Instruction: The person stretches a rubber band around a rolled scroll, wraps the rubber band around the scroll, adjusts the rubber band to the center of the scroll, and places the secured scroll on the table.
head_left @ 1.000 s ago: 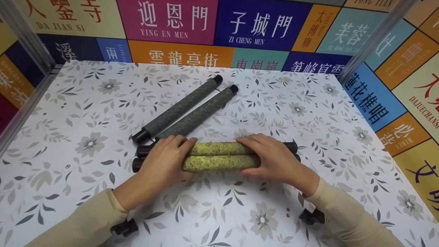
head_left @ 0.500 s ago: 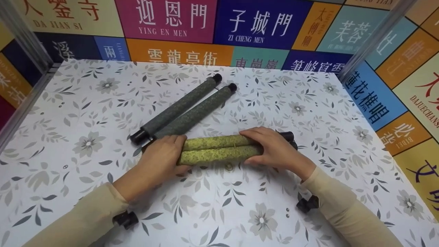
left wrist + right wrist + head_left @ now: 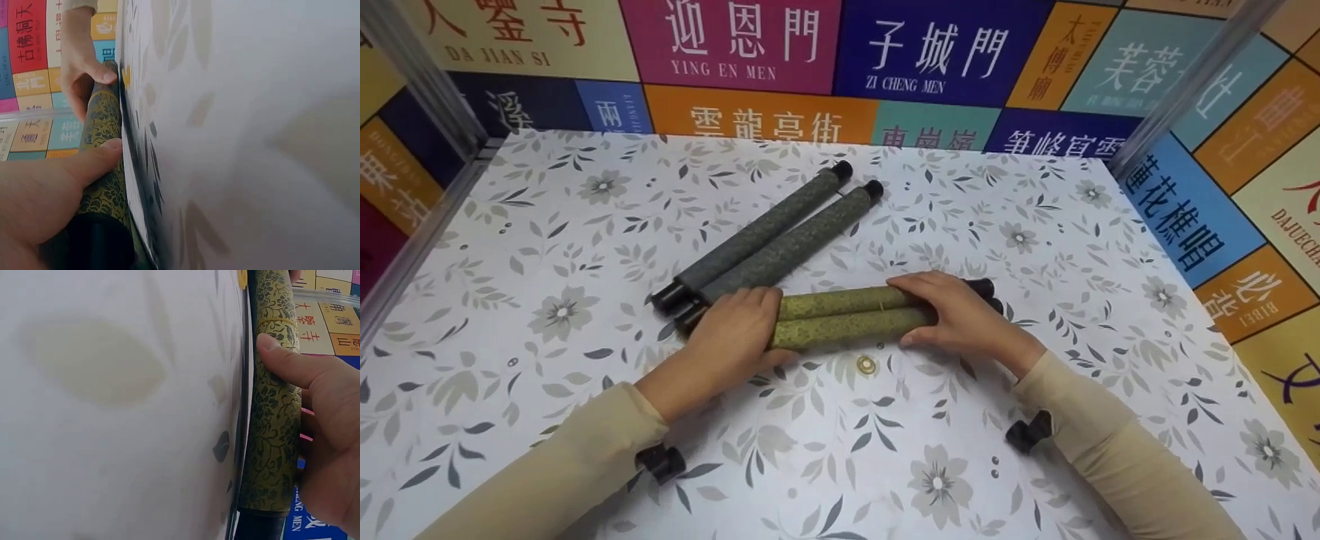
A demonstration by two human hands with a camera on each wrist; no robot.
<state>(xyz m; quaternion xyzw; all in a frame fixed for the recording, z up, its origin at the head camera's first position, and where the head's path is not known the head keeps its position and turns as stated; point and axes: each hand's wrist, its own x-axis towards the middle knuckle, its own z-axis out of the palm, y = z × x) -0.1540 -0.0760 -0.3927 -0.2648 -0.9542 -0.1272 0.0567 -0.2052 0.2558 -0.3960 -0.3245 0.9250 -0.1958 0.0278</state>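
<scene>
A yellow-green scroll [image 3: 840, 315] with a flowered pattern and black end knobs is rolled up from both ends into two parallel rolls. My left hand [image 3: 735, 330] grips its left part, the thumb lying along the near roll in the left wrist view. Near its right end my right hand [image 3: 960, 311] holds it, with the thumb [image 3: 270, 343] on the near roll and the fingers over the far side. Behind it lies a dark green scroll [image 3: 780, 225], also in two rolls, set diagonally; its near end meets the yellow-green scroll's left end.
A small gold-coloured round piece [image 3: 866, 365] lies just in front of the held scroll. The table [image 3: 1020, 202] wears a white cloth with grey flowers and leaves. Behind it stands a wall of coloured panels [image 3: 937, 45] with lettering, and metal posts [image 3: 1200, 82] rise at the corners.
Both hands have moved the yellow-green scroll away from me, its right end turned farther back. The gold-coloured round piece has come into sight in front. The dark green scroll stays put.
</scene>
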